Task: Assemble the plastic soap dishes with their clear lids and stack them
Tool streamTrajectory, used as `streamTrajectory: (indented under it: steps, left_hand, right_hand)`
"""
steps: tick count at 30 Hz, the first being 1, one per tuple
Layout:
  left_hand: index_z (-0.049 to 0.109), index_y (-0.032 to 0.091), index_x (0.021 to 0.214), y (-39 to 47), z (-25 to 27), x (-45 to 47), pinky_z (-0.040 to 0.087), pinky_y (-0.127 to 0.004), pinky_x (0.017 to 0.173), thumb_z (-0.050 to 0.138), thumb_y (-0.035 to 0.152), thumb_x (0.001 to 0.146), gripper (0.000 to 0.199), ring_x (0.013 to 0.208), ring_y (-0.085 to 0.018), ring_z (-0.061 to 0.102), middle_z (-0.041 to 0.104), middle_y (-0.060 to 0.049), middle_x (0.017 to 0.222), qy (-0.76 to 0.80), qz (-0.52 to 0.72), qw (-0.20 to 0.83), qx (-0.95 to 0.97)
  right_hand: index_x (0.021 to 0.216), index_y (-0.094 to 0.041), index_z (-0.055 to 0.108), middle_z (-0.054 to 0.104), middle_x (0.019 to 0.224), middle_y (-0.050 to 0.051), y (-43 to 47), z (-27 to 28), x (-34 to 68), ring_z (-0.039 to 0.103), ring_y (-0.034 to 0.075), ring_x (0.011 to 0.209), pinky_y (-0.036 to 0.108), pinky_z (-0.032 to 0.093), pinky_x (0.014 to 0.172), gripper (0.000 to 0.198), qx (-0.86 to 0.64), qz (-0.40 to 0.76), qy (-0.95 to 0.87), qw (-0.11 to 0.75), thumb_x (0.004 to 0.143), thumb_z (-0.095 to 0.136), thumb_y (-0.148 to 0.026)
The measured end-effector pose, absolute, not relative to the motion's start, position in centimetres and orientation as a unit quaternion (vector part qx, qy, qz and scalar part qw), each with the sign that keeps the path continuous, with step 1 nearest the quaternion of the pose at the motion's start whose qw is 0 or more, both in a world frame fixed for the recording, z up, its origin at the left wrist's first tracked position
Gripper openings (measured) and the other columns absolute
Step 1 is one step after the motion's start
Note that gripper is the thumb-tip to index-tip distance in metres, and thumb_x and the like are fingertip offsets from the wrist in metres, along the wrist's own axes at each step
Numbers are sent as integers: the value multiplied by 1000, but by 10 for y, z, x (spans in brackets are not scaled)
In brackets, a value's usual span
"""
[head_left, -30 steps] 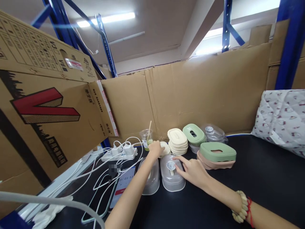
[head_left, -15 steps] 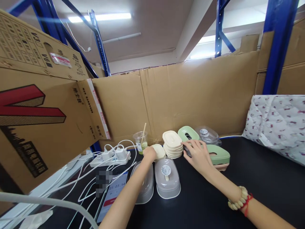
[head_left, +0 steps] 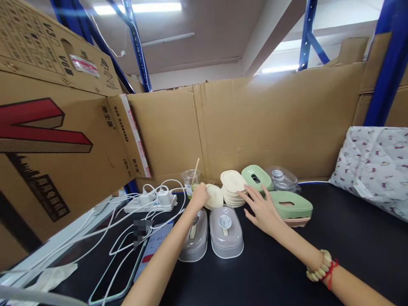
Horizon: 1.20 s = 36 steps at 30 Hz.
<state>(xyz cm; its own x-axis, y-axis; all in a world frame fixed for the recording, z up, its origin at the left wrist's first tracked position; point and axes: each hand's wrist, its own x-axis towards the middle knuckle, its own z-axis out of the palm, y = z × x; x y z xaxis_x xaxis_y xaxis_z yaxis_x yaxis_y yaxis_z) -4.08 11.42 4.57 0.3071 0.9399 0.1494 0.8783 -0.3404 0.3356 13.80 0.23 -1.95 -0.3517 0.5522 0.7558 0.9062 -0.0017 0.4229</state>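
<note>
My left hand is closed on the edge of a cream, rounded-oblong lid-like piece, which tilts beside a stack of similar cream pieces. My right hand has its fingers spread, with fingertips at the right edge of that stack; whether they press on it I cannot tell. In front, two clear domed covers stand side by side: one with a round sticker, the other partly behind my left forearm. Right of the stack are a green slotted cover and a second green one over a pink piece.
A clear cover lies at the back right, near a patterned quilted bag. A plastic cup with a straw is behind my left hand. Cables, a power strip and phones occupy the left. Cardboard walls the back.
My right hand has come away from beside the back green cover, its fingers now spread at the stack. My left hand keeps the cream piece, more of which now shows. The view has shifted slightly.
</note>
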Motion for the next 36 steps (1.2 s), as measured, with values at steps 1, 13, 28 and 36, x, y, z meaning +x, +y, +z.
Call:
streamTrajectory:
  steps: [1, 13, 28, 36]
  left_hand:
    - [56, 3, 112, 107, 49, -42, 45, -27, 82, 47, -8, 79, 35, 103, -26, 56, 56, -18, 103, 568, 159, 87, 802]
    - [40, 11, 132, 85, 44, -68, 46, -31, 88, 51, -2, 74, 61, 94, -22, 58, 57, -8, 98, 461, 419, 126, 772]
    - [45, 13, 75, 51, 34, -52, 27, -15, 38, 43, 24, 61, 18, 43, -8, 34, 39, 3, 57, 331, 399, 712, 474]
    - [45, 13, 89, 50, 28, -47, 43, -16, 67, 38, 19, 62, 28, 77, -14, 54, 55, -1, 84, 323, 425, 723, 439]
  right_hand:
    - [121, -17, 58, 56, 127, 13, 3, -21, 137, 48, 23, 119, 46, 21, 102, 44, -535, -467, -678, 190, 83, 36, -17]
    - [103, -7, 66, 63, 112, 20, 6, -12, 146, 54, 28, 107, 51, 20, 103, 43, -569, -555, -564, 222, 89, 26, -14]
    - [77, -19, 70, 65, 74, 7, 2, -9, 163, 53, 23, 80, 35, 31, 75, 32, -612, -476, -585, 238, 85, 40, -10]
    - [90, -16, 70, 69, 91, 8, 4, -9, 166, 56, 23, 92, 38, 31, 89, 35, -573, -506, -613, 197, 88, 36, -8]
